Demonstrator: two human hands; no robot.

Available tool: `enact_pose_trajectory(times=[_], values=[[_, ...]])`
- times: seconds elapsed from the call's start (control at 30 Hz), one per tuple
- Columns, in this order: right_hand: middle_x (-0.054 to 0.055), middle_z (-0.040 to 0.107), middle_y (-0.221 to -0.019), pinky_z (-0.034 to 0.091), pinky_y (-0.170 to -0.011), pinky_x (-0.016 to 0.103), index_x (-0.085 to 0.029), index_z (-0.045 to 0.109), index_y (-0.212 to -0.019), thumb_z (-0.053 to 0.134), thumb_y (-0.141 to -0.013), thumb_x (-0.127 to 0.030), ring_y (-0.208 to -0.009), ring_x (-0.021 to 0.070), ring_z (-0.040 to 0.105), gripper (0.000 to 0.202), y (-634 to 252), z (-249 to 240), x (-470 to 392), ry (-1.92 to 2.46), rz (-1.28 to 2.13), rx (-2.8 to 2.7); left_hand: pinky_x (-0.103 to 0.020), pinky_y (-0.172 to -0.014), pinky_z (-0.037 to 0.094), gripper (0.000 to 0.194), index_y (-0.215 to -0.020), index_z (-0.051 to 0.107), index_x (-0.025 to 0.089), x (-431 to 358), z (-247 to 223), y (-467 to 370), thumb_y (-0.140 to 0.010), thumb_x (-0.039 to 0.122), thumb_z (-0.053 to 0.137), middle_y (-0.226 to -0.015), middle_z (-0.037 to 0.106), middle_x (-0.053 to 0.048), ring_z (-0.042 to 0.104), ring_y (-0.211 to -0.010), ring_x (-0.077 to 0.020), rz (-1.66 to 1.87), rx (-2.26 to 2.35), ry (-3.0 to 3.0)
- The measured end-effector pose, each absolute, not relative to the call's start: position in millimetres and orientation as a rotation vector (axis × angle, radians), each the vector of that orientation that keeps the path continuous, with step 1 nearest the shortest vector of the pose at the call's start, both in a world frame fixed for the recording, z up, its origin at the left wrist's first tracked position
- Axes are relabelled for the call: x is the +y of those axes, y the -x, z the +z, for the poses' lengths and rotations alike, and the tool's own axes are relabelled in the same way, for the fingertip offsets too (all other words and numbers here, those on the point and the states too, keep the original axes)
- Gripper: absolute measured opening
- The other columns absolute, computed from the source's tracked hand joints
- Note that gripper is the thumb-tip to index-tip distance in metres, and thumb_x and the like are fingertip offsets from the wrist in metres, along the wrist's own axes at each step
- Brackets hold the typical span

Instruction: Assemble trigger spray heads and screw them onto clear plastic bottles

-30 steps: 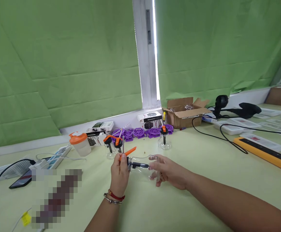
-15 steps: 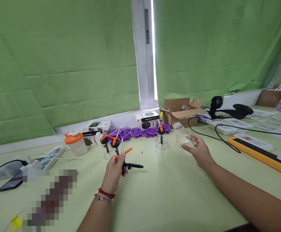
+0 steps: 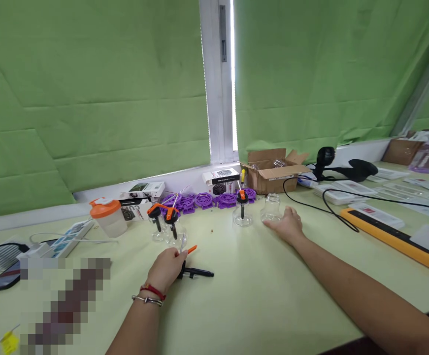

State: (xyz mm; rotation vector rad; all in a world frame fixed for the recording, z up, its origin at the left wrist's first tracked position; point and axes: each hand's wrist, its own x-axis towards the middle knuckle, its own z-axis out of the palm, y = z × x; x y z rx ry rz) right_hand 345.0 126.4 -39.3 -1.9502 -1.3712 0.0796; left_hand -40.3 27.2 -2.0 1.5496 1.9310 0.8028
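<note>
My left hand (image 3: 168, 268) is closed over the table around a black-and-orange fitting (image 3: 199, 272) with a black stem, an orange tab and a thin light-coloured rod; part of it is hidden by my fingers. My right hand (image 3: 287, 225) curls round the side of a clear glass bottle (image 3: 272, 207), which stands upright on the table with its neck uncovered. To its left is another glass bottle (image 3: 243, 219) fitted with a black-and-orange top. Two more fitted glass bottles, one with an orange top (image 3: 172, 215), stand beyond my left hand.
Behind the bottles lie several purple plastic parts (image 3: 204, 200) and printed boxes (image 3: 221, 178). An open cardboard box (image 3: 273, 182) holds clear items. An orange-lidded cup (image 3: 109, 219) and power strip (image 3: 72, 240) stand left; cables and a yellow-and-black bar (image 3: 391, 241) lie right.
My right hand has brought the glass bottle from a tilted, raised position down upright onto the table. My left hand has moved slightly nearer and lower, still holding the black-and-orange fitting.
</note>
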Motion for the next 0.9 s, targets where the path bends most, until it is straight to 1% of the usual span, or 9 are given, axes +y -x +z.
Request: enact_pose_trajectory(times=[0.07,0.17,0.27,0.33,0.47,0.6,0.67,0.77,0.9], values=[[0.023,0.021,-0.146,0.02,-0.106,0.051,-0.005,0.022,-0.139,0.065,-0.063,-0.056,-0.134,0.0384,0.017,0.101,-330.9,-31.8,116.7,1.738,-0.186,-1.454,-0.026,-0.05,0.031,0.036,-0.053,0.05,0.021,26.6,1.1,42.5,-0.069,0.054,0.053,-0.047,0.047,0.001,0.05,-0.048,-0.0182,0.714,2.009,-1.565],[0.015,0.021,-0.148,0.018,-0.11,0.047,-0.014,0.014,-0.143,0.055,-0.077,-0.048,-0.137,0.0296,0.017,0.085,-299.0,-24.9,106.9,1.354,-0.201,-1.821,-0.029,-0.053,0.033,0.043,-0.055,0.052,0.021,22.7,9.3,39.8,-0.07,0.061,0.047,-0.055,0.057,-0.005,0.055,-0.055,-0.0227,0.566,2.107,-1.626],[0.015,0.023,-0.147,0.026,-0.108,0.042,-0.014,0.011,-0.143,0.062,-0.071,-0.047,-0.135,0.0283,0.022,0.094,-267.7,-30.9,115.5,1.441,0.082,-1.786,-0.031,-0.054,0.034,0.05,-0.059,0.054,0.021,17.7,16.4,34.7,-0.073,0.066,0.037,-0.067,0.063,-0.009,0.058,-0.062,-0.0267,0.447,2.181,-1.696],[0.018,0.031,-0.142,0.031,-0.104,0.042,-0.013,0.017,-0.141,0.069,-0.062,-0.046,-0.131,0.0314,0.031,0.099,-255.1,-38.3,128.6,1.606,0.279,-1.642,-0.032,-0.054,0.036,0.052,-0.063,0.055,0.02,15.6,19.3,32.4,-0.075,0.066,0.034,-0.072,0.064,-0.011,0.06,-0.067,-0.0279,0.438,2.225,-1.732],[0.016,0.053,-0.121,0.041,-0.093,0.038,-0.014,0.044,-0.123,0.07,-0.059,-0.041,-0.113,0.0308,0.05,0.075,-250.0,-41.1,142.0,1.717,0.438,-1.563,-0.035,-0.063,0.042,0.047,-0.079,0.058,0.019,15.0,24.1,28.9,-0.079,0.06,0.035,-0.087,0.063,-0.012,0.059,-0.083,-0.0287,0.713,2.26,-1.899],[0.013,0.055,-0.112,0.044,-0.087,0.037,-0.013,0.047,-0.115,0.071,-0.057,-0.042,-0.103,0.0276,0.054,0.068,-246.0,-25.8,109.0,1.631,0.329,-1.636,-0.037,-0.074,0.046,0.043,-0.103,0.054,0.017,7.4,29.8,13.9,-0.081,0.052,0.044,-0.098,0.06,-0.011,0.056,-0.088,-0.0243,1.219,1.927,-1.98],[0.011,0.054,-0.109,0.044,-0.087,0.038,-0.016,0.049,-0.111,0.072,-0.057,-0.038,-0.102,0.026,0.052,0.062,-236.4,-18.5,78.2,1.462,0.166,-1.804,-0.035,-0.073,0.048,0.052,-0.122,0.042,0.019,-2.7,31.3,-1.3,-0.079,0.048,0.051,-0.111,0.056,-0.012,0.057,-0.09,-0.0216,1.361,1.645,-1.84],[0.012,0.055,-0.102,0.044,-0.085,0.042,-0.015,0.053,-0.104,0.073,-0.057,-0.033,-0.098,0.0281,0.05,0.053,-215.9,-13.7,31.2,1.243,-0.054,-2.033,-0.036,-0.086,0.046,0.077,-0.138,0.016,0.025,-20.6,31.5,-27.3,-0.076,0.04,0.06,-0.128,0.046,-0.013,0.053,-0.108,-0.0217,1.378,1.28,-1.769],[0.014,0.058,-0.094,0.04,-0.084,0.049,-0.015,0.059,-0.094,0.078,-0.051,-0.043,-0.091,0.0312,0.051,0.055,-199.7,-6.7,-1.7,1.108,0.013,-2.166,-0.034,-0.082,0.047,0.059,-0.127,0.032,0.024,-32.5,32.6,-43.0,-0.077,0.036,0.061,-0.102,0.059,-0.007,0.06,-0.087,-0.019,1.462,1.328,-1.56]])
